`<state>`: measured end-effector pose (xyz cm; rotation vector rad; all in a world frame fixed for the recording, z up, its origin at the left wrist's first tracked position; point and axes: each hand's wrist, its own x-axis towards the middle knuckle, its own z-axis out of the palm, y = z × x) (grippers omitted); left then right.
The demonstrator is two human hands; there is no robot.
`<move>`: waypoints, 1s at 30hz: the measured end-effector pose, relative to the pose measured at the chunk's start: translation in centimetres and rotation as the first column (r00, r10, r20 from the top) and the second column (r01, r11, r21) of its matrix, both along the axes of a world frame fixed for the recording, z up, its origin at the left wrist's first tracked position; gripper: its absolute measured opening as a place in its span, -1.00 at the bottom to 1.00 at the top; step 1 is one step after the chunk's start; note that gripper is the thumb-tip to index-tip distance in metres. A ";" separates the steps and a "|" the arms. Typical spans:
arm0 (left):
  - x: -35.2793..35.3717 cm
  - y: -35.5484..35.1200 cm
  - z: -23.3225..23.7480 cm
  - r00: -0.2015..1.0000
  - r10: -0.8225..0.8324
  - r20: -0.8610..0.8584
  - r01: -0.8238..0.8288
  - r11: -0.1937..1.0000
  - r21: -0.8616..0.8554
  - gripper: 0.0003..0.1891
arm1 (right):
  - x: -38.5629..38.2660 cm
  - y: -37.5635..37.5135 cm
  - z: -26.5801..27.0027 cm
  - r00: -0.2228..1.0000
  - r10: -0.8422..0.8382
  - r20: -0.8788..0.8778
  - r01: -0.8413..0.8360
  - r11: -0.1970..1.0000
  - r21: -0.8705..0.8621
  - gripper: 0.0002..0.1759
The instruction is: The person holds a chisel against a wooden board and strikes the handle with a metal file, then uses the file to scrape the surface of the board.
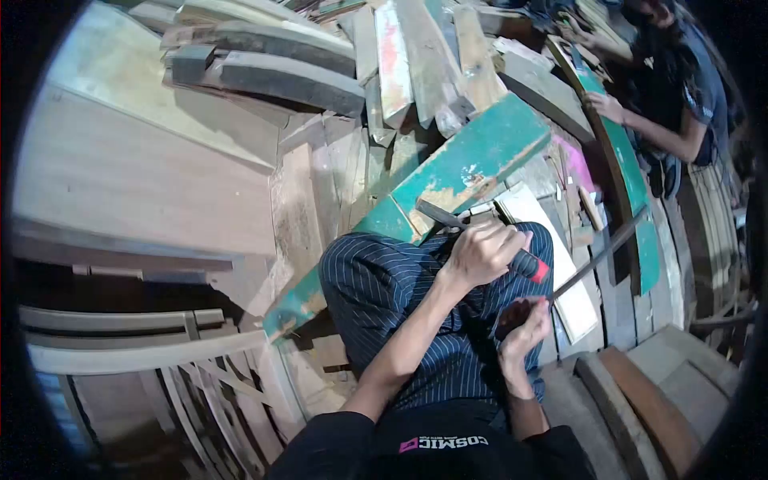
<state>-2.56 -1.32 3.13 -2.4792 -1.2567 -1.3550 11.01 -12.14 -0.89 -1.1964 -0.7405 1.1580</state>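
My left hand [484, 254] is closed round a chisel, its dark handle [526, 264] ending in a red butt. The chisel's flat blade [436, 213] points up and left, overlapping a green-painted plank [472, 156] with bare, chipped patches. In my right hand [524, 330], fingers curled, is one end of a long, thin dark bar [596, 258] slanting up to the right. The plank runs diagonally past my knees, beneath my striped trousers [436, 336].
Offcuts and boards [280, 76] lie heaped ahead. A broad plywood panel [144, 176] is at left, above slatted frames [184, 352]. At upper right another person [680, 96] holds a second green plank [646, 248]. Curved timbers [648, 400] sit at lower right.
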 end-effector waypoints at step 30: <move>0.1 0.7 -0.4 0.996 0.034 0.085 -0.033 0.999 -0.013 -0.87 | -1.4 -1.9 1.3 0.993 -0.002 0.120 -0.016 0.988 0.154 -0.53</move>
